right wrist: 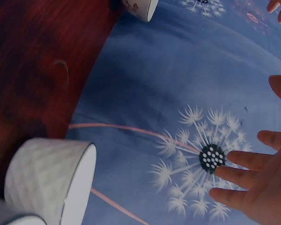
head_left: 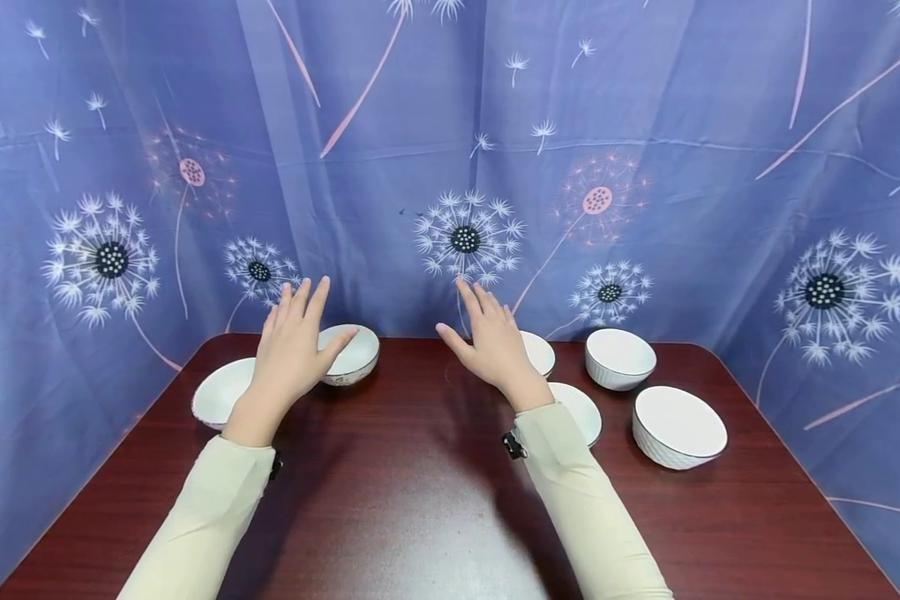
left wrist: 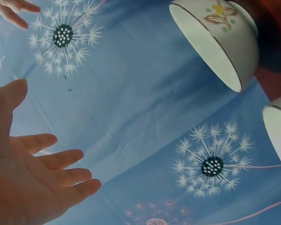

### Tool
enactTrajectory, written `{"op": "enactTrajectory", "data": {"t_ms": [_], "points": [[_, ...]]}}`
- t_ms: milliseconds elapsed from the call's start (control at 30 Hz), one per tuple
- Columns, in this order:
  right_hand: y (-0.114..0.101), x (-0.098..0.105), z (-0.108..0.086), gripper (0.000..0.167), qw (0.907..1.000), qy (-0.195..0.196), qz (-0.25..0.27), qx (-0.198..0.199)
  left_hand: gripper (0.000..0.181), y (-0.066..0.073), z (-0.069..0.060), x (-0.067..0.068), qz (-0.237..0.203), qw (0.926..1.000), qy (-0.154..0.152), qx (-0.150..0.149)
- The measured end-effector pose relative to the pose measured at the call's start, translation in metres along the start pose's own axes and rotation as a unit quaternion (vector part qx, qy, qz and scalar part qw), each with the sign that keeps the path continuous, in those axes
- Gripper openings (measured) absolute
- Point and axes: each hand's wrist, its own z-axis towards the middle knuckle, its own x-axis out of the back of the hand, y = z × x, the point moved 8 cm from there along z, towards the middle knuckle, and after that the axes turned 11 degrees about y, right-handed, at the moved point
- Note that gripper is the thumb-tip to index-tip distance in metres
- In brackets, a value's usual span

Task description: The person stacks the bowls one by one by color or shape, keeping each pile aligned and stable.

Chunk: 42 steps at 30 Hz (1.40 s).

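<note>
Six white bowls, upright on a dark red table: two centre-left, four centre-right of frame. Left hand, right hand: raised mid-frame, empty, fingers spread, thumbs apart. Step, as judged: hands poised, nothing grasped; taking any bowl would call for lowering a hand. Obstructions: left hand partly covers leftmost bowl; right hand and sleeve, two inner right bowls. Backdrop: blue dandelion curtain.

I see a glossy red-brown counter; on its left, a flower-patterned bowl near a second bowl; on its right, a ribbed bowl, a diamond-textured bowl and two partly hidden white bowls.
</note>
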Motion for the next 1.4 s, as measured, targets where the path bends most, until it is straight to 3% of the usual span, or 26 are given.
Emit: {"op": "enactTrajectory", "data": {"t_ms": [167, 500, 800, 967, 1267, 1400], "points": [[-0.003, -0.01, 0.003, 0.069, 0.9995, 0.011, 0.027, 0.007, 0.075, -0.012, -0.005, 0.009, -0.015, 0.9995, 0.028, 0.001], [-0.01, -0.037, 0.007, 0.063, 0.9936, -0.014, 0.111, 0.018, 0.069, -0.038, -0.017, 0.022, -0.032, 0.9981, 0.046, 0.026], [-0.025, -0.063, 0.013, 0.06, 0.9846, -0.021, 0.172, 0.02, 0.068, -0.07, -0.026, 0.028, -0.064, 0.9917, 0.06, 0.094], [-0.029, -0.083, 0.012, 0.059, 0.9775, -0.034, 0.208, -0.002, 0.068, -0.09, -0.033, 0.03, -0.077, 0.9854, 0.076, 0.131], [-0.032, -0.116, 0.006, 0.054, 0.9572, -0.021, 0.284, -0.054, 0.068, -0.129, -0.047, 0.029, -0.101, 0.9704, 0.073, 0.207], [-0.033, -0.133, 0.003, 0.051, 0.9395, -0.022, 0.329, -0.094, 0.069, -0.148, -0.056, 0.023, -0.107, 0.9573, 0.057, 0.262]]}}
